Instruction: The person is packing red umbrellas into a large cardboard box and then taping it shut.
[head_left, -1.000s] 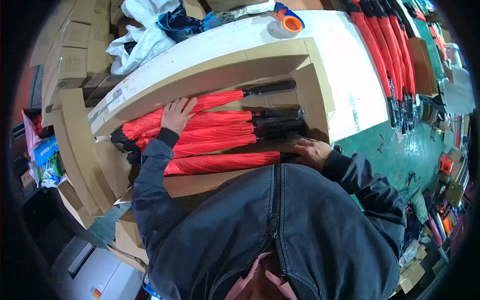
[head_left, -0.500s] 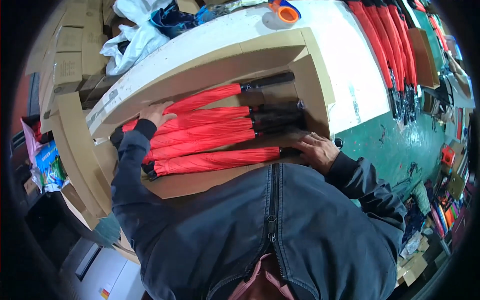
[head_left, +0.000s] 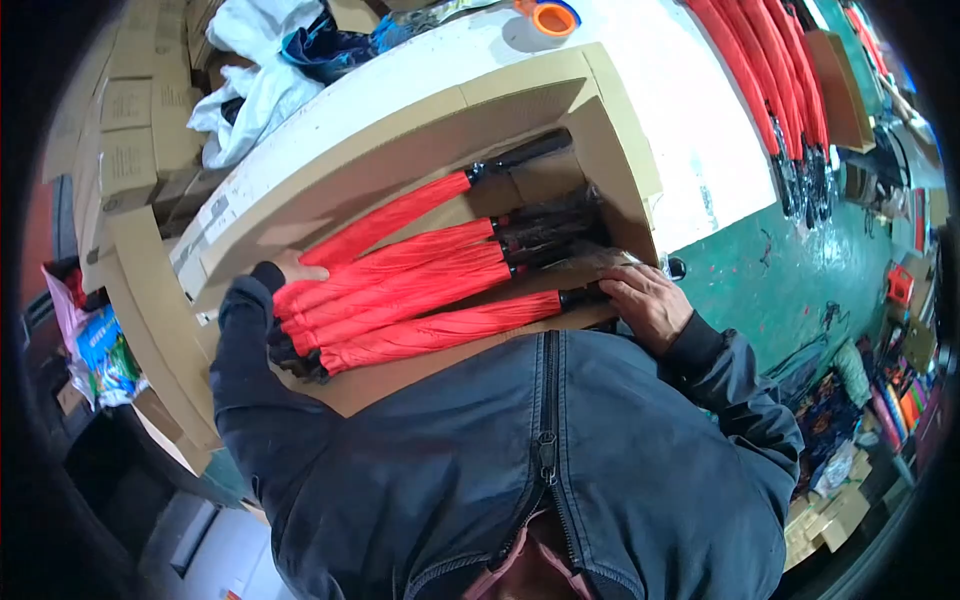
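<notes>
Red folded umbrellas [head_left: 420,290] with black handles lie side by side in an open cardboard carton [head_left: 400,130] on the white table [head_left: 690,130]. Left hand [head_left: 292,266] presses the tips at the carton's left end, fingers mostly hidden; right hand [head_left: 648,300] rests flat on the handles at the right. More red umbrellas [head_left: 770,80] lie far right.

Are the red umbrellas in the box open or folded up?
Folded up. The red umbrellas lie as slim closed rolls side by side in the cardboard box.
</notes>
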